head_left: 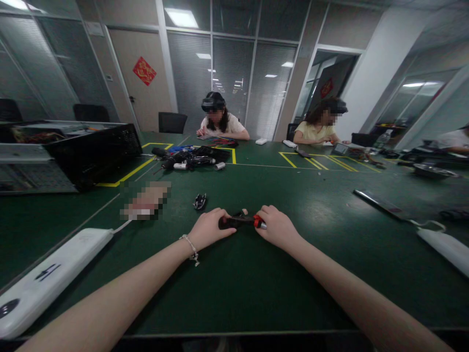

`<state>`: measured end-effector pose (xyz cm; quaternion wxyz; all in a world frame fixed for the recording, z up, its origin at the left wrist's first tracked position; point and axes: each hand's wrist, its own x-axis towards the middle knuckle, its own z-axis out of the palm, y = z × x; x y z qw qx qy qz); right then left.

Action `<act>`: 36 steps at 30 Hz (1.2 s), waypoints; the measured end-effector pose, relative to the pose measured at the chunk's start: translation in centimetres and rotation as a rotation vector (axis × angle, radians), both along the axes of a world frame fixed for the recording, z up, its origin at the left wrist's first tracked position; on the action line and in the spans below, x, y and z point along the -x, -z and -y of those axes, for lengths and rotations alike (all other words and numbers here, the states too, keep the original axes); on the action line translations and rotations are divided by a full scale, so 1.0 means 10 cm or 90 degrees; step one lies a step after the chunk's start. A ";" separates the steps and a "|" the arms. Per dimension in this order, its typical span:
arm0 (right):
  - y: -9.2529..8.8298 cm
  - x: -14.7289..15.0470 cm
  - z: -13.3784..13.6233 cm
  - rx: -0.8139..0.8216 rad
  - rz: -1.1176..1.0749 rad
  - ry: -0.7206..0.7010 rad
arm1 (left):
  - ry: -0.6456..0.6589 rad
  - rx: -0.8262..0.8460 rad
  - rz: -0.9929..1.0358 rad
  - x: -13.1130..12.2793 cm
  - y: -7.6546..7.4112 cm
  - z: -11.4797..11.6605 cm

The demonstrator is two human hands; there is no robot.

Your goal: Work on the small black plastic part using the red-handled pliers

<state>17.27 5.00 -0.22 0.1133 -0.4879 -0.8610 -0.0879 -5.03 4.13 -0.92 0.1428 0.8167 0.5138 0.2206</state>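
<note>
My left hand is closed round the dark end of a black tool-like item over the green table. My right hand grips a red and silver piece at the item's other end. The two parts meet or lie very close between my hands; the exact joint is too small to tell. A small pale bit shows just behind them. Beyond my left hand lies a small black and silver object.
A white power bank with a cable lies at left, near a blurred phone. Behind stand a black computer case and a pile of tools. At right are a dark phone and another white device. Two people sit opposite.
</note>
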 end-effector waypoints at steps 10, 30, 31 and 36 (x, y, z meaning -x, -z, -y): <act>0.01 0.03 0.00 -0.001 0.008 0.004 | -0.001 0.002 0.001 0.01 0.00 0.00; 0.00 0.05 0.02 0.003 -0.003 0.021 | -0.006 -0.004 -0.010 0.02 0.00 0.02; 0.00 0.04 0.02 0.001 -0.003 0.020 | -0.006 -0.005 -0.011 0.02 0.00 0.02; -0.01 0.03 0.03 0.010 -0.007 0.018 | -0.010 -0.009 -0.009 0.01 -0.01 0.02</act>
